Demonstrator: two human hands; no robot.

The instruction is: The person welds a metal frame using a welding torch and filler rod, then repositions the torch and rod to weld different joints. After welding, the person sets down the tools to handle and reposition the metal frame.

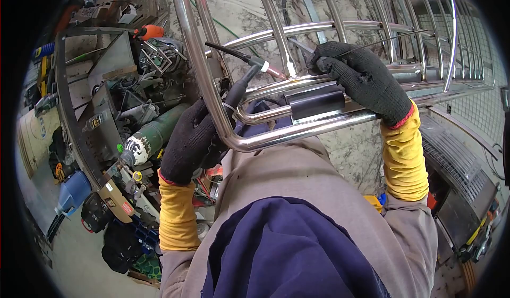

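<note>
My left hand [194, 138], in a black glove, is closed round the handle of a TIG welding torch [259, 64]. The torch's pinkish nozzle points at a joint on a shiny tubular metal frame [313, 24], close to or touching it. My gloved right hand [366, 80] pinches a thin filler rod [385, 42], which runs up to the right; its working end is hidden by the fingers. That hand rests against the frame's tubes. A black cylinder [317, 104] sits between two lower tubes, just below the torch tip.
At left stand a green gas cylinder [159, 133], a metal rack [65, 101] with scrap, an orange bottle [149, 31] and a blue jug [74, 191]. Metal grating [443, 157] and tools [481, 237] lie at right. Upright bars of the frame spread across the top.
</note>
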